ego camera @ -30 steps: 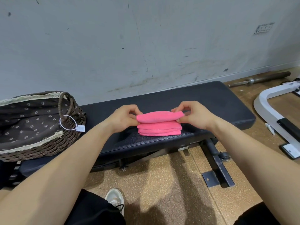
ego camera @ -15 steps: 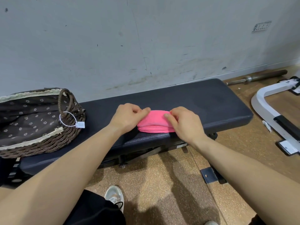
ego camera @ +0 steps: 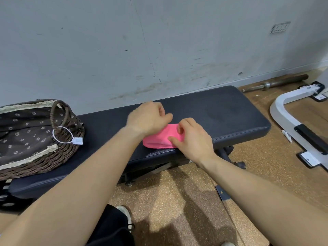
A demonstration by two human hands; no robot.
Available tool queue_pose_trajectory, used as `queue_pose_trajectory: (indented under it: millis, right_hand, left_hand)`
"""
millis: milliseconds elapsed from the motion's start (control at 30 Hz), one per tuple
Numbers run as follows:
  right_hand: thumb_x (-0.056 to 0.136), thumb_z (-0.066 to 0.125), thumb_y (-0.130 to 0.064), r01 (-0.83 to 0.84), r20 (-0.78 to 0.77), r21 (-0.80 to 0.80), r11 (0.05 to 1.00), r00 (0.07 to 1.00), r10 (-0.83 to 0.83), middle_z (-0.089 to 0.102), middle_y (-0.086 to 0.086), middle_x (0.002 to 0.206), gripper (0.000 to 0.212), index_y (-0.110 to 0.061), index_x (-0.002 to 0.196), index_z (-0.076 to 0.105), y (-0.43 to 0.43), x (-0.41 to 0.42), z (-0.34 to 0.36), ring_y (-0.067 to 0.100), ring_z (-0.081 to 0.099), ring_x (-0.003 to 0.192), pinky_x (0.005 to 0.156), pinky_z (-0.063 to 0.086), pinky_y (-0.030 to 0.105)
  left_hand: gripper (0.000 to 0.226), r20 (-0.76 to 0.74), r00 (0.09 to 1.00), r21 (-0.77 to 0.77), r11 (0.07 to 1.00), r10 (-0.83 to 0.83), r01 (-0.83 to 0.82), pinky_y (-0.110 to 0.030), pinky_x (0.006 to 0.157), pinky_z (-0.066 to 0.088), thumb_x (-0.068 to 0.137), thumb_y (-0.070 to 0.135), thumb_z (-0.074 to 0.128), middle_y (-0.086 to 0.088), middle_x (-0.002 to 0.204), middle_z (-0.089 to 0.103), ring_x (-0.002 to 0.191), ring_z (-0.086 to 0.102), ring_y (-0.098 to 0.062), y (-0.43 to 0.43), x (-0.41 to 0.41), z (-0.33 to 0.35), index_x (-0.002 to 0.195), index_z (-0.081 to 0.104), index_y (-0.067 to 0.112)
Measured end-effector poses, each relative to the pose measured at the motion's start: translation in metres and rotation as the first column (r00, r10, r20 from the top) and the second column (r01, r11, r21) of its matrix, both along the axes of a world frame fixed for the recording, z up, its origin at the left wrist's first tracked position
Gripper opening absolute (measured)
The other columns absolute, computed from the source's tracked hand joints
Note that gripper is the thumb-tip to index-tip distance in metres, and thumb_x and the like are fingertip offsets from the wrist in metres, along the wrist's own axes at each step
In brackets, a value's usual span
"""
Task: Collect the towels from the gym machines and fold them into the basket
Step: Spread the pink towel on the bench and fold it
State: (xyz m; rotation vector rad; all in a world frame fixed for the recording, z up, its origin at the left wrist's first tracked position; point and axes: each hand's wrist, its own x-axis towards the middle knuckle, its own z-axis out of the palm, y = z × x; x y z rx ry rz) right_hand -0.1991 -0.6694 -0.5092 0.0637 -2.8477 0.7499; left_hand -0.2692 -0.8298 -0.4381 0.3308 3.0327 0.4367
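A folded pink towel [ego camera: 158, 139] lies near the front edge of the black padded bench [ego camera: 221, 118]. My right hand [ego camera: 192, 141] covers its right end, thumb and curled fingers pinching the fabric. My left hand [ego camera: 149, 118] is blurred just above and behind the towel's left end, fingers loosely curled, and its wrist hides part of the towel. The brown wicker basket [ego camera: 69, 144] with a flowered dark lining stands on the bench's left end, a white tag hanging from its handle.
The grey wall runs right behind the bench. A barbell [ego camera: 276, 82] lies on the floor by the wall at right, next to a white machine frame [ego camera: 291, 121]. My shoe [ego camera: 124, 213] is on the cork floor below.
The top fold was laid down and pressed flat. My left hand has since lifted off the towel and moved back, while my right hand stays on its right end.
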Motion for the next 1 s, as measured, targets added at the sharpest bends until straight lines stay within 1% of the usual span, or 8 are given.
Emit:
queue_pose_trajectory:
  millis: [133, 300, 433, 600, 700, 800, 900, 1000]
  right_hand:
    - [0.083, 0.068, -0.055, -0.004, -0.028, 0.058, 0.998, 1.000, 0.005, 0.050, -0.011, 0.100, 0.036, -0.028, 0.085, 0.044, 0.001, 0.002, -0.001, 0.018, 0.052, 0.085, 0.070, 0.048, 0.038]
    - [0.093, 0.054, -0.050, 0.051, -0.094, 0.224, 0.973, 0.995, -0.031, 0.063, -0.010, 0.103, 0.025, -0.026, 0.086, 0.056, 0.007, 0.005, 0.005, 0.024, 0.052, 0.089, 0.070, 0.041, 0.035]
    - [0.097, 0.045, -0.034, 0.153, -0.115, -0.002, 0.988, 0.982, -0.152, 0.065, -0.002, 0.105, 0.022, -0.021, 0.096, 0.063, -0.005, -0.008, 0.026, 0.025, 0.056, 0.095, 0.081, 0.046, 0.041]
    - [0.105, 0.029, -0.033, 0.126, -0.015, -0.026, 0.992, 0.992, -0.126, 0.065, 0.002, 0.117, 0.036, -0.018, 0.116, 0.060, -0.025, -0.037, 0.024, 0.028, 0.058, 0.106, 0.086, 0.044, 0.042]
    - [0.105, 0.022, -0.042, 0.157, 0.016, 0.119, 0.980, 0.987, -0.160, 0.062, -0.003, 0.126, 0.044, -0.025, 0.121, 0.059, -0.011, -0.037, -0.001, 0.028, 0.056, 0.116, 0.091, 0.042, 0.043]
    - [0.104, 0.018, -0.048, 0.147, -0.004, 0.294, 0.944, 0.988, -0.153, 0.057, -0.005, 0.138, 0.050, -0.032, 0.126, 0.060, -0.001, -0.034, -0.017, 0.026, 0.051, 0.124, 0.096, 0.041, 0.046]
    - [0.104, 0.019, -0.048, 0.151, -0.042, 0.362, 0.920, 0.988, -0.146, 0.058, -0.002, 0.138, 0.052, -0.032, 0.122, 0.065, -0.002, -0.035, -0.022, 0.028, 0.052, 0.122, 0.097, 0.040, 0.047]
    - [0.104, 0.023, -0.045, 0.139, -0.093, 0.408, 0.902, 0.989, -0.111, 0.062, 0.001, 0.133, 0.050, -0.028, 0.117, 0.069, -0.004, -0.034, -0.026, 0.030, 0.055, 0.116, 0.094, 0.040, 0.046]
  left_hand:
    - [0.050, -0.020, 1.000, -0.069, 0.998, -0.004, 0.003, -0.044, 0.094, 0.043, 0.093, 0.063, 0.035, 0.000, 0.122, 0.056, 0.113, 0.053, -0.023, 0.015, 0.002, -0.053, 0.115, 0.060, 0.025]
    - [0.059, -0.133, 0.991, -0.040, 0.999, 0.015, -0.021, -0.044, 0.108, 0.036, 0.093, 0.066, 0.025, 0.002, 0.132, 0.053, 0.126, 0.048, -0.019, 0.012, 0.004, -0.081, 0.122, 0.059, 0.028]
    - [0.057, -0.150, 0.988, -0.080, 0.995, 0.040, -0.052, -0.044, 0.112, 0.029, 0.093, 0.061, 0.021, 0.001, 0.137, 0.050, 0.131, 0.043, -0.020, 0.017, 0.012, -0.081, 0.125, 0.055, 0.029]
    - [0.045, -0.161, 0.986, -0.140, 0.988, 0.044, -0.067, -0.046, 0.115, 0.025, 0.095, 0.050, 0.034, -0.002, 0.142, 0.047, 0.135, 0.040, -0.023, 0.015, 0.012, -0.086, 0.128, 0.052, 0.025]
    - [0.054, -0.258, 0.965, 0.056, 0.998, 0.050, -0.037, -0.042, 0.106, 0.037, 0.098, 0.050, 0.019, 0.001, 0.124, 0.059, 0.119, 0.053, -0.022, 0.010, 0.014, -0.088, 0.115, 0.061, 0.021]
    - [0.044, -0.174, 0.985, 0.249, 0.968, 0.019, 0.025, -0.038, 0.107, 0.035, 0.103, 0.041, 0.024, 0.003, 0.126, 0.058, 0.120, 0.051, -0.019, -0.001, 0.008, -0.090, 0.114, 0.063, 0.023]
    - [0.042, -0.212, 0.976, 0.000, 0.999, -0.049, 0.050, -0.049, 0.116, 0.025, 0.104, 0.046, 0.025, 0.002, 0.143, 0.048, 0.136, 0.039, -0.020, -0.003, 0.011, -0.092, 0.127, 0.058, 0.034]
    - [0.044, -0.255, 0.958, -0.191, 0.978, -0.129, 0.081, -0.054, 0.117, 0.024, 0.105, 0.043, 0.023, -0.004, 0.150, 0.045, 0.140, 0.037, -0.025, -0.001, 0.016, -0.095, 0.134, 0.054, 0.030]
